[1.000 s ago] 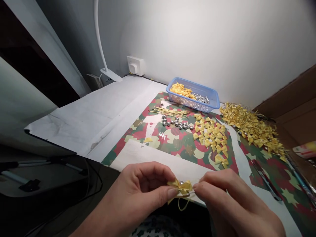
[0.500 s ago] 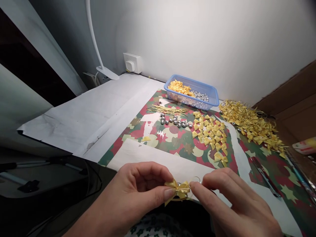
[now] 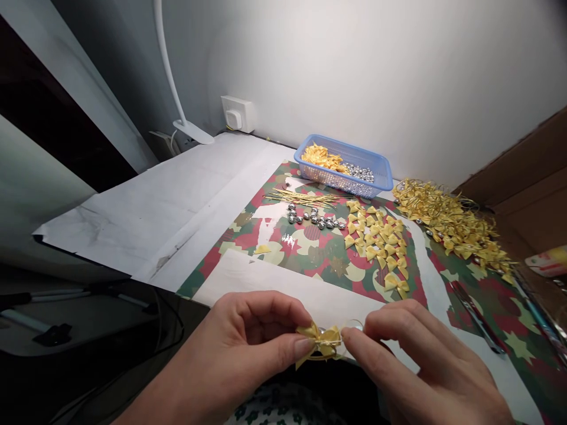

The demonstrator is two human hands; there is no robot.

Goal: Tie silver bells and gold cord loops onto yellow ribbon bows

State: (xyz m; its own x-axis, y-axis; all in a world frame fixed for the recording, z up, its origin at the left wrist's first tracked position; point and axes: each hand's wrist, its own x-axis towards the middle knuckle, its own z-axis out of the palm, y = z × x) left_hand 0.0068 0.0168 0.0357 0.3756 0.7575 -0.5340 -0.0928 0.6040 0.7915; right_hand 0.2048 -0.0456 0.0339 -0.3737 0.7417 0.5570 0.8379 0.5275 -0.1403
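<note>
Between thumb and fingers, my left hand (image 3: 261, 336) pinches a yellow ribbon bow (image 3: 328, 341) with a silvery bell or bead partly showing behind it. My right hand (image 3: 425, 360) is closed at the bow's right side, its fingertips on a thin gold tie (image 3: 357, 322) that loops up from the bow. Both hands are over the near edge of the table. Beyond them, loose yellow bows (image 3: 376, 236) lie in rows, left of which are several silver beads (image 3: 321, 219). A bundle of thin gold ties (image 3: 305, 198) is spread behind the beads.
A blue basket (image 3: 381, 171) with yellow bows and silver beads stands by the wall. Finished-looking bows are heaped (image 3: 456, 230) at right, near tweezers (image 3: 476, 316). A white lamp (image 3: 195, 131) is at the back left. Patterned paper (image 3: 336, 265) covers the table.
My right fingertips have shifted very slightly right, away from the bow. My left hand keeps its hold on the bow in the same place.
</note>
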